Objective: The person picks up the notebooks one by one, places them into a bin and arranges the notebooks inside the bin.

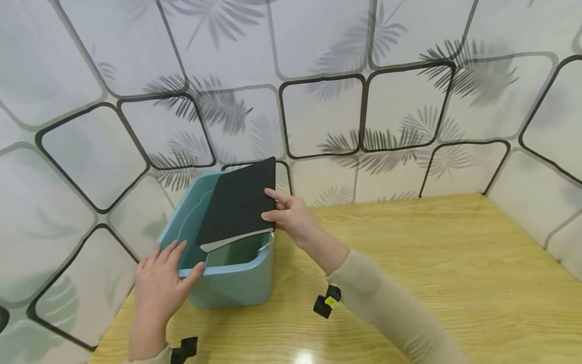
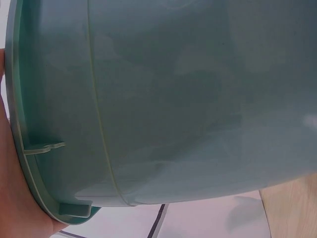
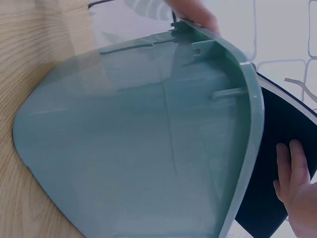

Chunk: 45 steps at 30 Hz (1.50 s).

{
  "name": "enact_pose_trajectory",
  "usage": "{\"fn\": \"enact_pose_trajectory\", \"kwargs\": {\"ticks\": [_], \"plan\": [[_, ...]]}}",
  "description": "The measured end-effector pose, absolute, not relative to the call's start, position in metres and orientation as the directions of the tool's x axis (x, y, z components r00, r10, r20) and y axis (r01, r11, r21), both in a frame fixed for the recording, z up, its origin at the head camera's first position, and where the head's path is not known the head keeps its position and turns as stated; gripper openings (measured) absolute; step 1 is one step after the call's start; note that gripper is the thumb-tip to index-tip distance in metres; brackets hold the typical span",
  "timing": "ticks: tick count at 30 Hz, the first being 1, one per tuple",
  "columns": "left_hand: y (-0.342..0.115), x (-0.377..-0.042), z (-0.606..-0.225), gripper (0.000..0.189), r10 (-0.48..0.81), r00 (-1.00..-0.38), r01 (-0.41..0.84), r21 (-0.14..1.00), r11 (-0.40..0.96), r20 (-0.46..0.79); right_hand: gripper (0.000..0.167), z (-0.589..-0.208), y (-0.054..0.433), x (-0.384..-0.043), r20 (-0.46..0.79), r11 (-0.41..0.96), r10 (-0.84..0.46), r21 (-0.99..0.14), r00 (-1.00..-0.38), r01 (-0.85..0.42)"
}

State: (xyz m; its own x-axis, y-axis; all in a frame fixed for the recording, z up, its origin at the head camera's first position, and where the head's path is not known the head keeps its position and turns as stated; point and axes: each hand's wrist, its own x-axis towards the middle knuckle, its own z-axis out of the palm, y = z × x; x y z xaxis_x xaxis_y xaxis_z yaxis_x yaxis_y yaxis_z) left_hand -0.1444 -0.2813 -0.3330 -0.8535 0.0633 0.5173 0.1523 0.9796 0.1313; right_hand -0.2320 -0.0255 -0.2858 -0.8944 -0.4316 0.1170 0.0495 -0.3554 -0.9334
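Note:
A black-covered notebook [image 1: 241, 202] with pale page edges slants over the opening of a blue-green plastic bin [image 1: 232, 290]. At its right edge, my right hand [image 1: 291, 217] pinches it, two fingers lying on the cover. The right wrist view shows that hand [image 3: 299, 198] against the black cover [image 3: 270, 163], beyond the bin's rim [image 3: 253, 129]. My left hand [image 1: 161, 278] rests on the bin's near left corner, its fingers extended over the rim and thumb along the front edge. In the left wrist view, the bin's outer wall [image 2: 188, 109] hides most of that hand.
The bin stands on a light wood-grain table [image 1: 409, 263], near its left side. Behind and beside it rises a wall covering [image 1: 323, 116] with dark outlined shapes and leaf prints. A black wrist device [image 1: 327, 302] hangs by the right sleeve [image 1: 386, 298].

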Motion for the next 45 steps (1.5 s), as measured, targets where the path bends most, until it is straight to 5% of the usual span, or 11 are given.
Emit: {"fn": "enact_pose_trajectory", "kwargs": {"ticks": [13,45], "plan": [[-0.282,-0.143,-0.333,0.062,0.065,-0.843,0.163,0.137,0.977,0.534,0.062,-0.295,-0.047,-0.239,0.010,-0.176,-0.407,-0.982,-0.913,0.068],[-0.283,-0.145,-0.334,0.062,0.063,-0.846,0.156,0.134,0.979,0.530,0.056,-0.299,-0.061,-0.243,-0.011,-0.147,-0.389,-0.986,-0.921,0.074]]}}
